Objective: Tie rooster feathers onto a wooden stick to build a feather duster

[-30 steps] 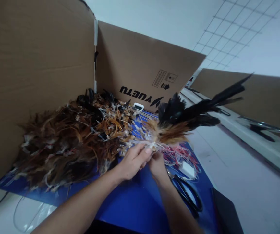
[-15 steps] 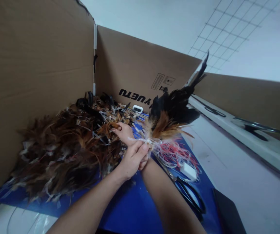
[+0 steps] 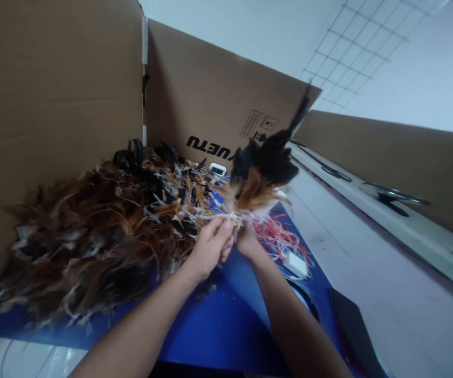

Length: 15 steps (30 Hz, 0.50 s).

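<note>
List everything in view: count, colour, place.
Tabletop: one, blue, centre
Feather bundle: one, black and orange-brown, held, centre
Feather pile: one, brown and black, tabletop's left
Thin strands: uncountable, pink and white, tabletop's right
Block: one, white, by strands
Handle loop: one, black, partly hidden, tabletop's right
Screen device: one, white-framed, tabletop's back
Cardboard panels: three, brown, left, back and right
Wire grid: one, dark, upper right
Ledge: one, pale, right, bearing indistinct items
Flat slab: one, black, lower right
Left hand: one, gripping the bundle's base
Right hand: one, beside it, grip unclear

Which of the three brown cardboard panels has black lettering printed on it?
The middle brown cardboard panel, behind the held black-and-orange feather bunch; the left panel and right panel show no lettering.
</note>
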Each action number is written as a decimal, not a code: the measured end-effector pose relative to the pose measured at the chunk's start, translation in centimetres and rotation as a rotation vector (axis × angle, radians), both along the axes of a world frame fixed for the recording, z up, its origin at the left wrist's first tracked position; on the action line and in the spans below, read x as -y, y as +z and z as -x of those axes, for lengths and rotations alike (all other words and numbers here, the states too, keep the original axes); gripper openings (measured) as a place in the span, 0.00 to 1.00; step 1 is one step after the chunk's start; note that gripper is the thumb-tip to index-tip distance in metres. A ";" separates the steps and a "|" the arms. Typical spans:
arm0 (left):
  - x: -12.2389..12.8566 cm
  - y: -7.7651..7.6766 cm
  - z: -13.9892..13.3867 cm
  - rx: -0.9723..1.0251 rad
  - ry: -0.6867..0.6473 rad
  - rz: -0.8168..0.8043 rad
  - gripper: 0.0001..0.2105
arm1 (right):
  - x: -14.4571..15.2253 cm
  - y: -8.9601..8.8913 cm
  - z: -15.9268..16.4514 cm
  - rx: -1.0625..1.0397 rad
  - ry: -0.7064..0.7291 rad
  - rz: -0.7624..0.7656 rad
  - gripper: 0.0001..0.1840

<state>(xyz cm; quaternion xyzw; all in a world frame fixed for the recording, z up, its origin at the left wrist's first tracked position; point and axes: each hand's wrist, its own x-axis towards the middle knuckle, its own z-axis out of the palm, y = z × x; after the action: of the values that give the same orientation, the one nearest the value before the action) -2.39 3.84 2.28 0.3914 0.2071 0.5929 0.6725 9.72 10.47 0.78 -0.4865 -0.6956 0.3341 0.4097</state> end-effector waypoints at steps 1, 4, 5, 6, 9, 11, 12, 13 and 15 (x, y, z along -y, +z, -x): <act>-0.1 0.0 0.2 0.017 0.024 -0.008 0.17 | 0.6 0.1 -0.8 0.020 0.056 0.051 0.11; -0.6 0.2 1.0 0.082 0.109 -0.014 0.15 | 2.4 -0.1 -3.5 0.127 0.192 0.178 0.11; -0.7 0.3 1.2 0.098 0.128 -0.008 0.14 | 3.0 -0.2 -4.4 0.189 0.217 0.192 0.11; -0.8 0.5 1.5 0.116 0.155 0.005 0.14 | 3.6 -0.3 -5.3 0.261 0.226 0.180 0.10; -1.0 0.9 2.3 0.132 0.199 0.034 0.12 | 5.0 -0.5 -7.6 0.453 0.168 0.030 0.11; -1.1 1.1 2.5 0.133 0.219 0.028 0.12 | 5.4 -0.2 -8.2 0.489 0.063 -0.098 0.12; -1.1 1.1 2.6 0.128 0.223 0.022 0.12 | 5.4 0.0 -8.1 0.481 0.009 -0.152 0.12; -1.1 1.1 2.6 0.120 0.231 0.017 0.12 | 5.4 0.2 -7.7 0.465 -0.024 -0.188 0.11; -1.1 1.0 2.5 0.096 0.241 0.013 0.11 | 5.0 0.7 -6.1 0.442 -0.034 -0.211 0.10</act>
<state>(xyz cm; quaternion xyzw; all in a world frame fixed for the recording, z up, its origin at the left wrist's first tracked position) -4.89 4.97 3.33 0.3306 0.2238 0.6861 0.6082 15.86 5.51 1.44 -0.5137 -0.7913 0.1380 0.3016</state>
